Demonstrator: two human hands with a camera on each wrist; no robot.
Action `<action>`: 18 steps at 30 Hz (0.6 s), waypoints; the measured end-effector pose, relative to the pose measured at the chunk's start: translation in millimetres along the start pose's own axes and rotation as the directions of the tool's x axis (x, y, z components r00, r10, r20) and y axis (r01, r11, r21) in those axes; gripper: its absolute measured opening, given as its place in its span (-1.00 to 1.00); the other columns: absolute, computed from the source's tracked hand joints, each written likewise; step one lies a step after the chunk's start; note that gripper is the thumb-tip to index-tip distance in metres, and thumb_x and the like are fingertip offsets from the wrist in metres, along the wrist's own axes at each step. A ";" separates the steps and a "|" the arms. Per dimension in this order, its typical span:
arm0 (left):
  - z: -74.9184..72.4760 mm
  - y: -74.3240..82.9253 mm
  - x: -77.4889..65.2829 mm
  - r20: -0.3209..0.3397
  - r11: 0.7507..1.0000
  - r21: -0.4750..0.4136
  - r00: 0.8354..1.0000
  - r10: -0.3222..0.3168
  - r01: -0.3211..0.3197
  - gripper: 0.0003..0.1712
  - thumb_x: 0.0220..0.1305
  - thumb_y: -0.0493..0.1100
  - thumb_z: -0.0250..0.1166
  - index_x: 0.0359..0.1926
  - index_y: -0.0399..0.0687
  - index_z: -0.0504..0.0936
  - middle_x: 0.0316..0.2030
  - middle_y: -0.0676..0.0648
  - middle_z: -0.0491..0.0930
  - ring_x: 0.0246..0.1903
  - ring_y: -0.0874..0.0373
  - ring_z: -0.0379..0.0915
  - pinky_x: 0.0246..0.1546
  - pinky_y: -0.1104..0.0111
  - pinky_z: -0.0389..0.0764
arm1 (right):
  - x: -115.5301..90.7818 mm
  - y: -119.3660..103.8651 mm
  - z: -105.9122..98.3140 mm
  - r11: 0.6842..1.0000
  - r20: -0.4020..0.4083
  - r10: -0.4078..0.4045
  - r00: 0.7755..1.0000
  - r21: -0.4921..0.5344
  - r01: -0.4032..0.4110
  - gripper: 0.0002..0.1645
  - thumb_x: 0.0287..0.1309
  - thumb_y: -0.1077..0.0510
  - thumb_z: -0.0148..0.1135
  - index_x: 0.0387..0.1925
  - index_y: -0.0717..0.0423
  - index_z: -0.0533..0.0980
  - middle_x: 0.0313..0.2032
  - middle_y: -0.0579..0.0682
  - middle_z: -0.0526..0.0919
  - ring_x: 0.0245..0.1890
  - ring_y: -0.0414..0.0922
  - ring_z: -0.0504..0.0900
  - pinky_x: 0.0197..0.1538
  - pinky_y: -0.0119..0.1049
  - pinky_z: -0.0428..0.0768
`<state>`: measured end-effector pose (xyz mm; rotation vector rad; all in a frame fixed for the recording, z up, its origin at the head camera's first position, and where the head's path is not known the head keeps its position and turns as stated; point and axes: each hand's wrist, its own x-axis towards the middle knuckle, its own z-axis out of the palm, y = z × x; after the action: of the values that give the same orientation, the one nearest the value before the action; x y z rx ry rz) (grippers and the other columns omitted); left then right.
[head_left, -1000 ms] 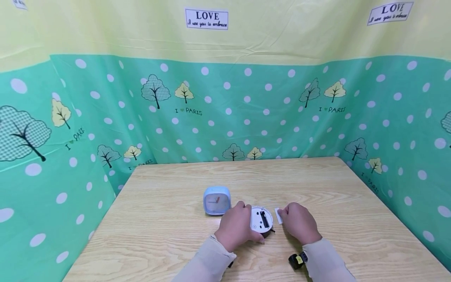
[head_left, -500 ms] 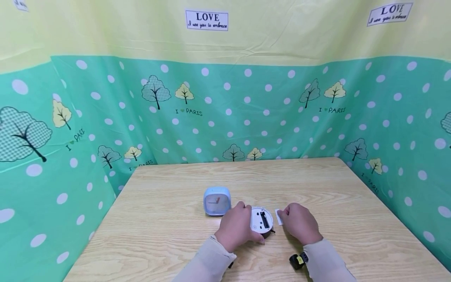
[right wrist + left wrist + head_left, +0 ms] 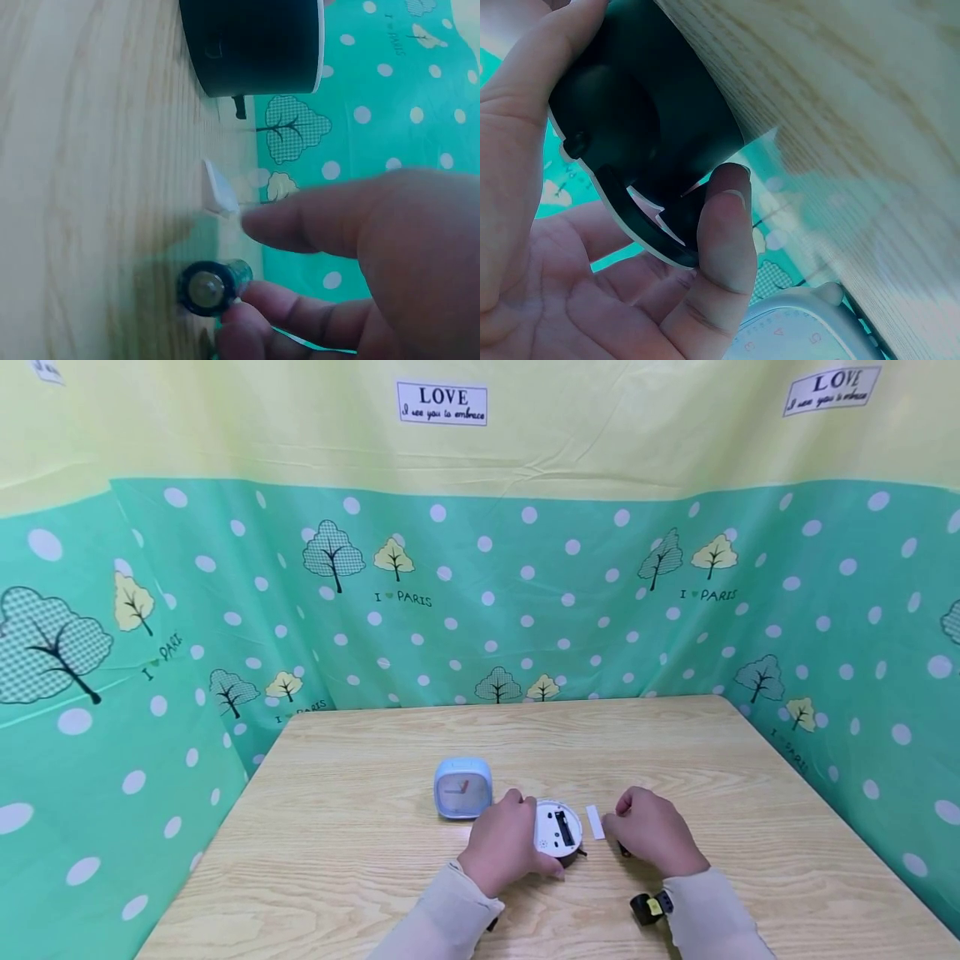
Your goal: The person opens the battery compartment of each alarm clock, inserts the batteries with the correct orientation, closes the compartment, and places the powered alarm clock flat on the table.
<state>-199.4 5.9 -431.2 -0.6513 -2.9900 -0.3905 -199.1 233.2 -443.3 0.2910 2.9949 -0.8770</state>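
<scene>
My left hand (image 3: 504,843) grips a round alarm clock (image 3: 555,831) with a black body and a white back facing up; its black battery slot shows uncovered. In the left wrist view, fingers and thumb wrap around the dark clock body (image 3: 660,112). My right hand (image 3: 654,831) hovers just right of a white battery cover (image 3: 595,822) lying on the table. In the right wrist view, fingertips touch a battery (image 3: 206,289), while the thumb stands apart from it. The cover (image 3: 219,187) lies between the battery and the clock there.
A light blue square alarm clock (image 3: 462,788) stands upright behind my left hand. Behind the wooden table (image 3: 360,777) hangs a green and yellow curtain (image 3: 480,593). A dark, partly hidden object (image 3: 210,345) lies near the battery.
My right hand has let go of the white battery cover and shifted slightly right. A battery's end now shows under it. The left hand and its clock have stayed in place.
</scene>
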 end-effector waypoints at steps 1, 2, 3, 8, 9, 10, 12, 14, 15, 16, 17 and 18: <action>-0.1 0.1 0.0 0.000 1.000 0.001 1.000 0.000 0.000 0.13 -0.57 0.51 0.49 0.04 -0.13 0.58 -0.18 -0.06 0.51 -0.45 0.16 0.44 -0.40 0.29 0.58 | -0.3 -0.3 -0.2 1.000 0.011 0.002 1.000 -0.004 -0.002 -0.68 0.03 -0.01 0.25 -0.27 0.13 0.49 -0.47 -0.01 0.52 -0.56 -0.10 0.44 -0.57 -0.26 0.36; -0.1 0.2 0.1 0.001 1.000 0.004 1.000 0.000 0.000 0.14 -0.56 0.51 0.49 0.04 -0.13 0.58 -0.18 -0.06 0.51 -0.45 0.16 0.44 -0.40 0.29 0.58 | -0.6 -0.5 -0.2 1.000 0.020 0.003 1.000 -0.012 -0.003 -0.67 0.00 0.00 0.27 -0.26 0.13 0.49 -0.47 -0.01 0.52 -0.56 -0.10 0.44 -0.57 -0.26 0.36; -0.3 0.3 0.0 0.002 1.000 0.007 1.000 0.000 0.000 0.14 -0.56 0.52 0.48 0.04 -0.13 0.58 -0.18 -0.06 0.51 -0.45 0.16 0.44 -0.40 0.30 0.58 | -0.9 -0.7 -0.3 1.000 0.028 0.004 1.000 -0.019 -0.004 -0.67 -0.01 0.01 0.28 -0.26 0.13 0.49 -0.48 -0.01 0.52 -0.56 -0.09 0.44 -0.57 -0.26 0.36; 0.6 0.7 1.0 0.005 1.000 0.015 1.000 -0.001 0.001 0.15 -0.57 0.53 0.47 0.04 -0.11 0.57 -0.17 -0.06 0.51 -0.45 0.15 0.44 -0.39 0.30 0.58 | -4.9 -0.9 -2.6 0.997 0.061 -0.018 0.998 -0.073 0.023 -0.70 -0.03 0.05 0.31 -0.30 0.14 0.48 -0.53 -0.02 0.50 -0.57 -0.11 0.43 -0.57 -0.27 0.35; 0.8 0.8 1.1 0.005 1.000 0.015 1.000 -0.001 0.001 0.15 -0.57 0.53 0.47 0.04 -0.11 0.57 -0.17 -0.06 0.51 -0.45 0.15 0.44 -0.39 0.30 0.58 | -6.2 -0.9 -3.4 0.996 0.065 -0.026 0.998 -0.086 0.032 -0.71 -0.04 0.06 0.31 -0.32 0.14 0.48 -0.54 -0.02 0.49 -0.58 -0.11 0.43 -0.57 -0.27 0.34; 0.8 0.9 1.3 0.005 1.000 0.016 1.000 -0.001 0.001 0.15 -0.57 0.54 0.47 0.04 -0.11 0.57 -0.17 -0.06 0.51 -0.45 0.15 0.45 -0.38 0.30 0.58 | -7.4 -0.9 -4.3 0.994 0.068 -0.034 0.997 -0.098 0.040 -0.71 -0.05 0.06 0.31 -0.34 0.15 0.48 -0.55 -0.02 0.49 -0.58 -0.11 0.43 -0.57 -0.27 0.34; 0.9 1.2 1.3 0.005 1.000 0.017 1.000 0.000 -0.001 0.15 -0.57 0.54 0.46 0.04 -0.11 0.57 -0.17 -0.06 0.51 -0.45 0.15 0.45 -0.38 0.30 0.58 | -9.2 -0.7 -5.6 0.992 0.077 -0.043 0.996 -0.118 0.052 -0.74 -0.06 0.07 0.31 -0.38 0.15 0.49 -0.56 -0.01 0.48 -0.60 -0.11 0.42 -0.58 -0.27 0.34; 1.2 1.0 1.5 0.005 1.000 0.016 1.000 0.001 -0.001 0.15 -0.57 0.54 0.46 0.04 -0.12 0.57 -0.17 -0.06 0.51 -0.45 0.15 0.45 -0.39 0.30 0.58 | -10.2 -1.2 -6.5 0.989 0.081 -0.047 0.996 -0.133 0.058 -0.77 -0.07 0.08 0.30 -0.41 0.15 0.51 -0.58 -0.02 0.48 -0.61 -0.11 0.42 -0.59 -0.27 0.34; 1.3 0.9 1.5 0.003 1.000 0.015 1.000 0.002 -0.002 0.15 -0.57 0.54 0.47 0.04 -0.12 0.58 -0.18 -0.06 0.51 -0.45 0.15 0.45 -0.39 0.30 0.58 | -10.3 -1.6 -6.8 0.989 0.083 -0.046 0.996 -0.139 0.057 -0.78 -0.08 0.08 0.30 -0.42 0.14 0.52 -0.59 -0.02 0.48 -0.62 -0.11 0.42 -0.59 -0.27 0.33; 1.4 0.8 1.6 0.002 1.000 0.012 1.000 0.002 -0.002 0.15 -0.58 0.54 0.47 0.03 -0.12 0.58 -0.18 -0.06 0.51 -0.45 0.15 0.44 -0.39 0.30 0.58 | -10.3 -2.1 -6.9 0.988 0.085 -0.044 0.995 -0.144 0.056 -0.78 -0.07 0.07 0.29 -0.42 0.14 0.52 -0.59 -0.02 0.48 -0.61 -0.12 0.42 -0.59 -0.28 0.33; 1.5 0.6 1.5 0.001 1.000 0.009 1.000 0.002 -0.002 0.15 -0.58 0.53 0.47 0.04 -0.12 0.58 -0.18 -0.06 0.51 -0.45 0.16 0.44 -0.39 0.30 0.57 | -10.1 -2.5 -6.8 0.988 0.086 -0.041 0.995 -0.147 0.053 -0.79 -0.06 0.07 0.29 -0.42 0.13 0.52 -0.58 -0.02 0.49 -0.61 -0.12 0.42 -0.59 -0.28 0.33; 1.5 0.5 1.5 0.001 1.000 0.006 1.000 0.001 -0.001 0.15 -0.58 0.53 0.47 0.04 -0.12 0.58 -0.19 -0.06 0.51 -0.45 0.16 0.44 -0.39 0.30 0.57 | -10.0 -3.0 -6.9 0.987 0.085 -0.039 0.996 -0.150 0.051 -0.78 -0.06 0.07 0.28 -0.41 0.13 0.52 -0.58 -0.03 0.49 -0.61 -0.12 0.42 -0.59 -0.28 0.33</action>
<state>-200.5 7.3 -432.4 -0.6528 -2.9901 -0.3810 -189.5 232.7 -435.3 0.1811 2.9810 -0.6420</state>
